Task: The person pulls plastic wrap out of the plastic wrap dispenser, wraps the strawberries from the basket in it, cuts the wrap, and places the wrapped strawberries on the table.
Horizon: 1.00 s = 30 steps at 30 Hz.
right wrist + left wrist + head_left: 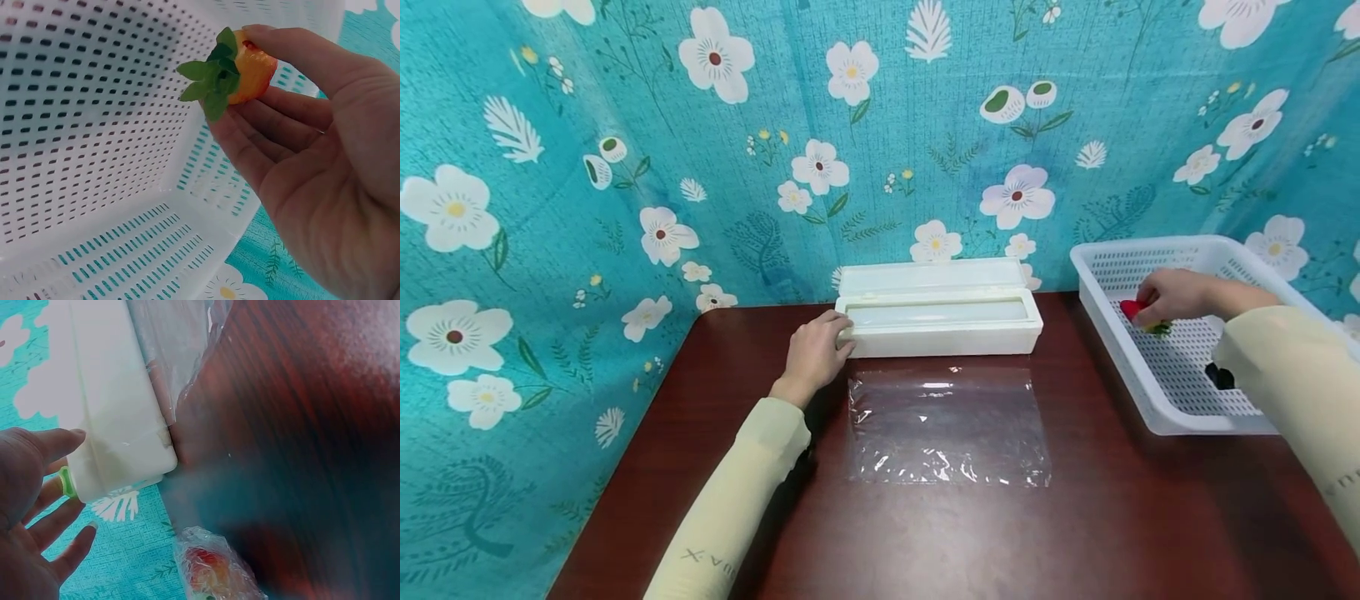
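My left hand [814, 354] grips the left end of a white cling film dispenser [943, 342], whose lid stands open at the back. In the left wrist view the thumb lies against the dispenser [119, 425] and the other fingers reach round its end beside a green piece [67, 482]. A clear sheet of cling film [947, 429] lies flat on the table in front of it. Inside the white basket [1120, 354], my right hand [1176, 293] pinches a strawberry [253, 72], red with a yellow-orange top and green leaves, between thumb and fingers.
A red and yellow thing wrapped in clear film [209, 569] shows at the bottom of the left wrist view. The dark brown table [955, 542] ends at a turquoise flowered curtain [880, 167]. The perforated basket has raised walls and stands at the right.
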Each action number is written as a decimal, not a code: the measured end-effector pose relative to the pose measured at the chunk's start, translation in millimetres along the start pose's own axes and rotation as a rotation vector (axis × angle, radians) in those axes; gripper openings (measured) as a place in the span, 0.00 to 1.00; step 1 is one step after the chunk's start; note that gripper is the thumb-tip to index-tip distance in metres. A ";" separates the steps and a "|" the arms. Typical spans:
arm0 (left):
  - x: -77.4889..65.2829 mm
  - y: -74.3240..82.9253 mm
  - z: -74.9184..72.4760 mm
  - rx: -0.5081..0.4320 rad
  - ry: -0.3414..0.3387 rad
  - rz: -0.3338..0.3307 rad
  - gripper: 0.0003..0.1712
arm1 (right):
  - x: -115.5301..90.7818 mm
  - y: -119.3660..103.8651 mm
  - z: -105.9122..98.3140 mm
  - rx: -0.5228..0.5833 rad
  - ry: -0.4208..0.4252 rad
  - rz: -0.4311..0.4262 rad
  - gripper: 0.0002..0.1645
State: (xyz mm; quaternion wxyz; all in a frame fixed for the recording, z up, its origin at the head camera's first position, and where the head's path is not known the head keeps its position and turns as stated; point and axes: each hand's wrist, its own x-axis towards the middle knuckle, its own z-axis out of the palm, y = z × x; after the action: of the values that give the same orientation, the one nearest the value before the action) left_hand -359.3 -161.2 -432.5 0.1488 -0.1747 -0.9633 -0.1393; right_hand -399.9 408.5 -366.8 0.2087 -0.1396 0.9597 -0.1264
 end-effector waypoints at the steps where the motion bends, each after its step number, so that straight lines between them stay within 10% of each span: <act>1: 0.3 0.0 -0.8 0.004 0.003 0.005 0.18 | -0.6 -0.4 -1.0 0.006 0.016 -0.001 0.30; 30: -0.7 -1.5 -16.9 -0.006 -0.143 0.023 0.34 | -38.2 -39.6 -0.5 0.075 0.290 -0.039 0.35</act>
State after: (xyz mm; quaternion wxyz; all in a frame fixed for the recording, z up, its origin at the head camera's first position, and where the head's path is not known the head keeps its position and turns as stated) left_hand -355.2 -168.2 -417.5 0.0808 -0.1956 -0.9689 -0.1278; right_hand -358.2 384.1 -340.6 0.0703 -0.1307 0.9715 -0.1849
